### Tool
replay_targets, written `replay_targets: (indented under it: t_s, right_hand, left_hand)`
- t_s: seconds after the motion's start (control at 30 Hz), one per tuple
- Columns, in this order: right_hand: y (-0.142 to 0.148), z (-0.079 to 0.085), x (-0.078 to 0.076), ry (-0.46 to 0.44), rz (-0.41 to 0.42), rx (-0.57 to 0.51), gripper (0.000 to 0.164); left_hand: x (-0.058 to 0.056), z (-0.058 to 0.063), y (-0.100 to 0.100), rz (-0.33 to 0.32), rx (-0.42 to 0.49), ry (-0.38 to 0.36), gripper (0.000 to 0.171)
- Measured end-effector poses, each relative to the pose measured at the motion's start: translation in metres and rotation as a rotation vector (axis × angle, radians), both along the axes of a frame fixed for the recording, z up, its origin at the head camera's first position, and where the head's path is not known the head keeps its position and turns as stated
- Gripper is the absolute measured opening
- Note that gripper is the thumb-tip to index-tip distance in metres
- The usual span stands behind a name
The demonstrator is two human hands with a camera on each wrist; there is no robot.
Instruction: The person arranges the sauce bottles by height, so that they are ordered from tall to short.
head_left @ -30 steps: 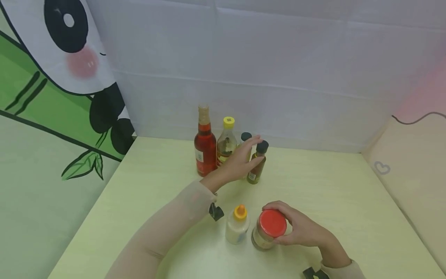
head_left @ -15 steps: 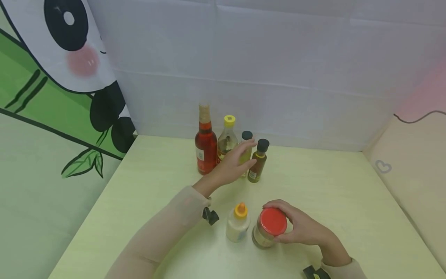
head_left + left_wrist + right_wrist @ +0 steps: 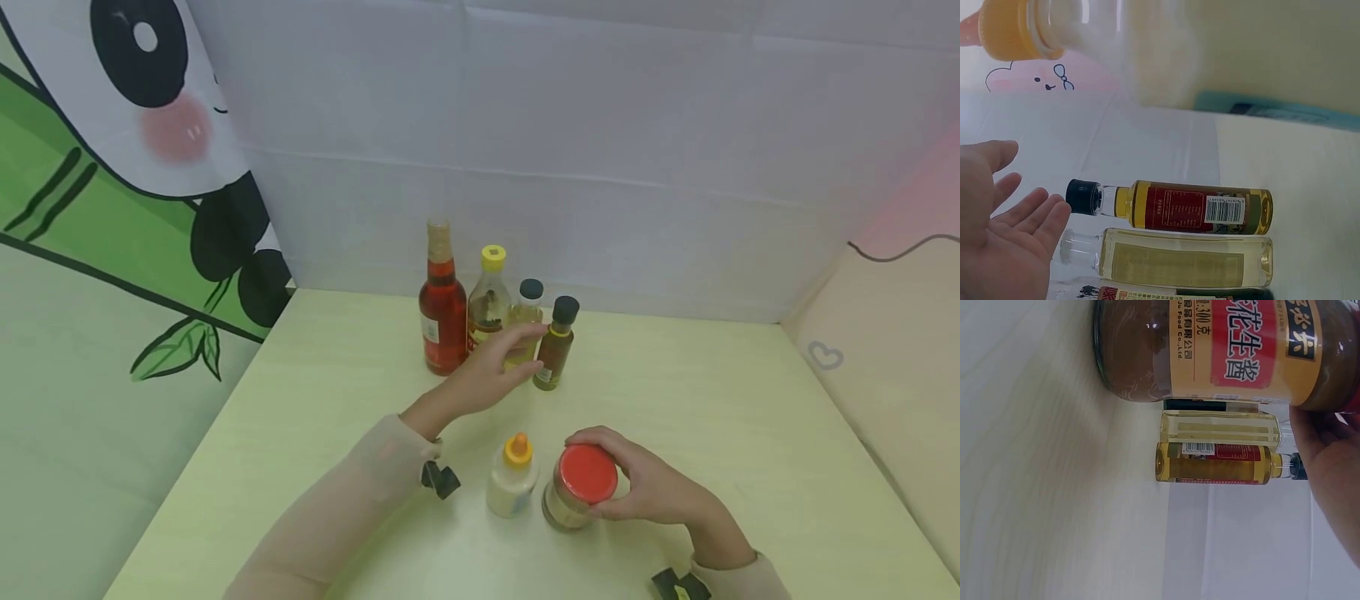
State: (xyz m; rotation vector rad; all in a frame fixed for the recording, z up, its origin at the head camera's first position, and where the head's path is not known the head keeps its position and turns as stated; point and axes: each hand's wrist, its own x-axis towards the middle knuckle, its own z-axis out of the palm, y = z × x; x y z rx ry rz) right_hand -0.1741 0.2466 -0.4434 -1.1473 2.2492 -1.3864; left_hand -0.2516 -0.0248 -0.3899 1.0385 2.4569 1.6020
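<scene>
My left hand (image 3: 495, 371) is open, its fingers stretched in front of the back bottles and apart from what they pass over. Nearest to it are an amber oil bottle (image 3: 553, 357) with a black cap and a pale yellow bottle (image 3: 528, 312), partly hidden by the hand. The left wrist view shows the palm and loose fingers (image 3: 1038, 215) holding nothing. With fingers and thumb around its top, my right hand (image 3: 652, 483) grips a red-lidded peanut butter jar (image 3: 566, 508). The jar's brown contents and label (image 3: 1244, 344) fill the top of the right wrist view.
Left of the jar stands a white squeeze bottle (image 3: 512, 492) with an orange nozzle cap. A tall red bottle (image 3: 442, 321) and a yellow-capped bottle (image 3: 489, 300) stand by the back wall (image 3: 637, 167). All are on a pale table (image 3: 712, 417).
My left hand has drawn back from the black-capped bottle, toward the left and nearer to me. The right hand stays on the peanut butter jar, and the bottles have not moved.
</scene>
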Motion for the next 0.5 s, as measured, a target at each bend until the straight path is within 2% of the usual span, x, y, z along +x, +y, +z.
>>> replay_targets:
  t_s: [0.1, 0.33, 0.5]
  right_hand:
    - [-0.001, 0.005, 0.005, -0.011, -0.010, 0.007, 0.064]
    - [-0.008, 0.004, 0.015, -0.020, -0.029, 0.010, 0.064]
    - [-0.012, 0.005, 0.023, -0.029, -0.044, 0.012, 0.064]
  left_hand:
    - [0.008, 0.001, -0.004, -0.009, 0.025, -0.027, 0.047]
    - [0.024, -0.004, -0.017, -0.045, 0.045, -0.043, 0.046]
    - [0.035, -0.009, -0.025, -0.087, 0.060, -0.084, 0.044]
